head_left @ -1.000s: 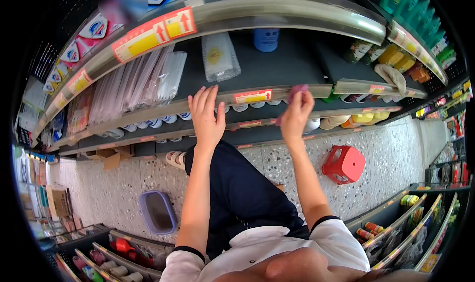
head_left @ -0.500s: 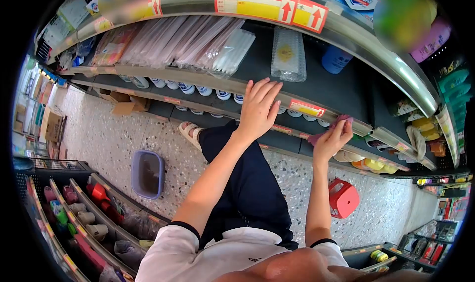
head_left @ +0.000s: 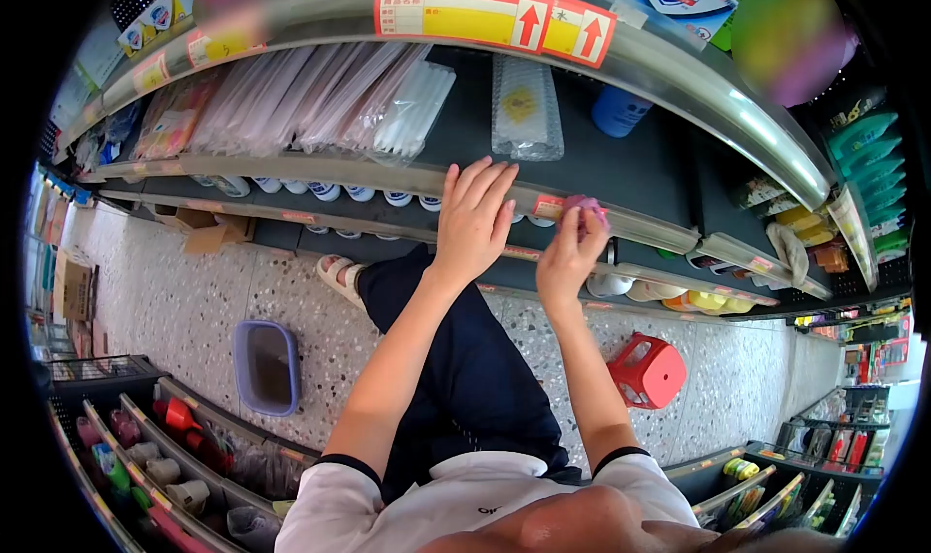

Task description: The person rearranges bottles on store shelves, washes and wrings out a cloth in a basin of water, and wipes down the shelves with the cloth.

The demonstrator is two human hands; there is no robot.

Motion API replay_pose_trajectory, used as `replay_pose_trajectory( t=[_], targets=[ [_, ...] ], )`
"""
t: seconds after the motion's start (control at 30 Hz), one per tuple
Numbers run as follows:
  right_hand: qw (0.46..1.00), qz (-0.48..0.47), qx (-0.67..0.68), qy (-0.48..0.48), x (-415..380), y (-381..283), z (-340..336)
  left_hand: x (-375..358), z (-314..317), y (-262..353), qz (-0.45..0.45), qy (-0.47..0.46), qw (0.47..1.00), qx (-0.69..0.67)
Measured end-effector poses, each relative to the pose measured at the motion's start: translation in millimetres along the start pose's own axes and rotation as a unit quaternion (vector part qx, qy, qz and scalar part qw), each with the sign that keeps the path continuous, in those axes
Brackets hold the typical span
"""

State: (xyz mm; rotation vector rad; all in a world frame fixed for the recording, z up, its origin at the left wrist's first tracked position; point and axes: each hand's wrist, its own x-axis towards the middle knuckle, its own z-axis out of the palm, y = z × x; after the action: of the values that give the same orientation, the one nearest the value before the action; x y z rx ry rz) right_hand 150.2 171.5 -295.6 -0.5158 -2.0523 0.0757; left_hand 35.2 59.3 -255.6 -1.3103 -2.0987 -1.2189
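My left hand [head_left: 472,219] rests with its fingers spread against the metal front edge of a shelf [head_left: 378,173]. To its right, my right hand [head_left: 572,257] pinches a purple cloth [head_left: 585,210] against the same edge, over a price label. Just behind my hands on the dark shelf lies a clear bubble-wrapped pack [head_left: 525,112]. A blue container [head_left: 619,110] stands further right. Long plastic-wrapped packs [head_left: 320,97] fill the left part of the shelf.
A purple basin [head_left: 267,367] with murky liquid sits on the speckled floor at left. A red stool [head_left: 648,371] stands at right. White bottles [head_left: 360,193] line the shelf below. More racks [head_left: 208,446] are behind.
My right hand has moved left along the shelf edge with the cloth, closer to my left hand. The view has shifted, and my left hand stays at the edge.
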Motion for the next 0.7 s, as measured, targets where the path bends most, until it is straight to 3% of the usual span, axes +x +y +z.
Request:
replay_pose_trajectory(
  t=[0.27, 0.5, 0.7],
  targets=[
    [0.994, -0.065, 0.059, -0.071, 10.1, -39.3, 10.8, 0.7, -0.1, -1.6, 0.004, -0.003, 1.0, 0.001],
    [0.989, -0.105, 0.065, -0.079, 10.5, -18.9, 1.1, -1.0, -0.7, 3.2, 0.0, -0.005, 1.0, 0.004],
    [0.993, -0.066, 0.074, -0.061, 9.6, 6.8, -14.6, -1.0, -4.3, 4.3, 0.002, -0.017, 1.0, 0.017]
  ],
)
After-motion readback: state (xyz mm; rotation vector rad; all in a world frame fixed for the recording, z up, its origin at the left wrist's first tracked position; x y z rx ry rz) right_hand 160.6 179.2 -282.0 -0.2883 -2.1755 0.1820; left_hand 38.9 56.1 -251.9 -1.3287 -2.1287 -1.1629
